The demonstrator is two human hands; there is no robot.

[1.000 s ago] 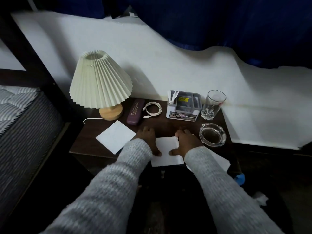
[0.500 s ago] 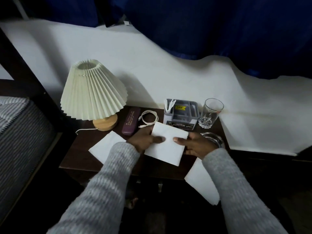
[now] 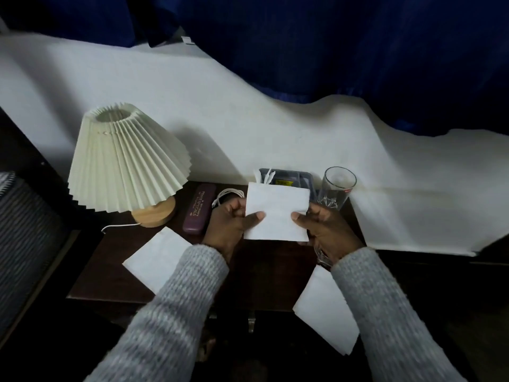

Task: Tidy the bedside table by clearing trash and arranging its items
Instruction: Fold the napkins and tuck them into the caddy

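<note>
Both hands, left hand [image 3: 230, 226] and right hand [image 3: 326, 230], hold a white paper [image 3: 276, 213] up above the counter [image 3: 264, 274]. Their fingers [image 3: 254, 217] pinch its side edges. Another paper [image 3: 157, 257] lies by the lamp [image 3: 126, 161].

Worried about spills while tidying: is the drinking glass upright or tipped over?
Upright. The glass stands on its base at the table's back right corner, open rim facing up.

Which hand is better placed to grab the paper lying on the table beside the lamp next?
Probably left. The left hand sits just above that sheet; the right hand holds the lifted paper's far side.
</note>
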